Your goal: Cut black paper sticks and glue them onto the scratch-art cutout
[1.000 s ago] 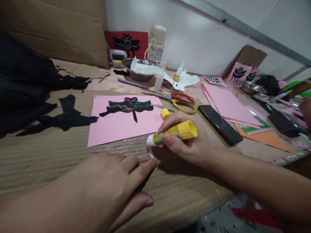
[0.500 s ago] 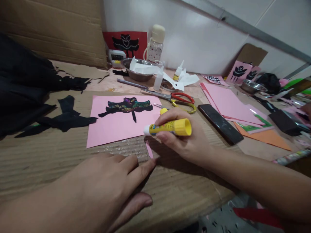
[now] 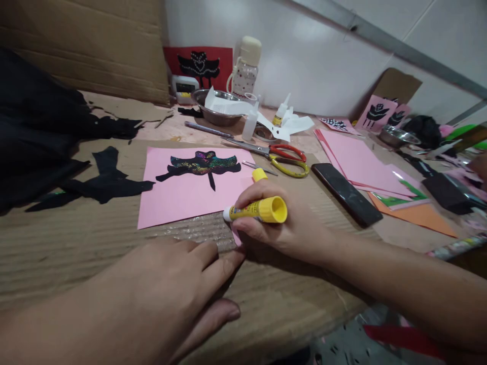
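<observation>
My right hand [image 3: 283, 223] is closed around a yellow glue stick [image 3: 258, 210], its white tip pointing left just above a small pink paper strip [image 3: 236, 237] on the cardboard. My left hand [image 3: 160, 299] lies flat with fingers stretched out, the fingertips pressing the cardboard right beside the strip's lower end. The glue stick's yellow cap [image 3: 259, 174] stands behind my right hand. A pink sheet [image 3: 178, 197] with a glittery black cut-out [image 3: 201, 165] lies beyond my hands.
Scissors [image 3: 283, 157] with red and yellow handles, a black phone [image 3: 346, 194], stacked pink and orange paper [image 3: 361, 165], a steel bowl [image 3: 215, 114], small glue bottles [image 3: 249, 121] and a drinking bottle [image 3: 245, 66] stand behind. Black fabric scraps [image 3: 102, 185] lie left. The table edge drops off at lower right.
My right hand has swung the glue stick leftward and lowered its tip toward the pink strip. My left hand has stayed in place.
</observation>
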Available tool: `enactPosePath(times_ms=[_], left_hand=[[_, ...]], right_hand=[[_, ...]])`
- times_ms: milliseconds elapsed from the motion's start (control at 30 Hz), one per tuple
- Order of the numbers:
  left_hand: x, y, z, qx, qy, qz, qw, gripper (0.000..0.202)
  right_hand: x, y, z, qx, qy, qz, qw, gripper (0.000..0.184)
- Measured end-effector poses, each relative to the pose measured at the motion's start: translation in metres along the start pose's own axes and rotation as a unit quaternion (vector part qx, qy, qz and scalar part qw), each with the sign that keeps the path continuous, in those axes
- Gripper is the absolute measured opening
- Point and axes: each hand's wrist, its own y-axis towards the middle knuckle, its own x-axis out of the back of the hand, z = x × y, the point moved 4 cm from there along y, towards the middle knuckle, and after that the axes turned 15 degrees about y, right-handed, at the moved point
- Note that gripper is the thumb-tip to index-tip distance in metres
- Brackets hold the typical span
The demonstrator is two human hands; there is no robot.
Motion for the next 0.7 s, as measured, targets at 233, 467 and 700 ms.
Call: enactPosePath(times_ms=[233, 467, 700], left_hand=[[-0.0001, 0.0024, 0.0000, -0.016, 0.017, -0.001, 1.000, 0.048], [0.0006, 0.0030, 0.0008, 0.006, 0.004, -0.009, 1.000, 0.043], [-0.0018, -0.0013, -0.0001, -0.007, 0.024, -0.006, 1.000, 0.043]], right_hand=[[0.0093, -0.0026, 0.0116, 0.057, -0.032, -0.069, 0.995, 0.021], [0.0013, -0.0016, 0.0040, 0.005, -0.023, -0.016, 1.000, 0.020], [0.0057, -0.0018, 0.0072, 0.040, -0.004, -0.044, 0.998, 0.017]])
